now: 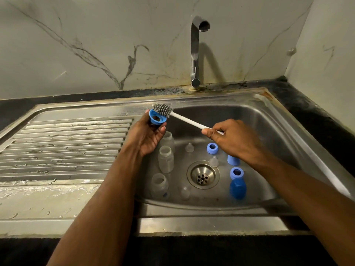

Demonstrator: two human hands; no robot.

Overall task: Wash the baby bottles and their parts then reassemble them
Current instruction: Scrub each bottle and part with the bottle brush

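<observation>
My left hand [148, 135] grips a blue screw ring [157, 117] above the sink's left edge. My right hand [228, 139] holds the white handle of a bottle brush [185, 119]; its grey bristle head [162, 110] lies against the ring's rim. In the sink basin [269, 120] stand three clear bottles [166, 159], [168, 140], [159, 186]. Clear teats [189, 147], [214, 161], [185, 192] sit around the drain. Two more blue rings [212, 148], [236, 173] and two blue caps [237, 188], [233, 159] stand at the right; my right wrist partly hides one cap.
The chrome tap [196, 52] rises behind the basin with no water running. A ribbed, wet draining board [63, 146] stretches to the left. The drain strainer [203, 176] sits at the basin's middle. Dark countertop [307, 112] and marble wall border the sink.
</observation>
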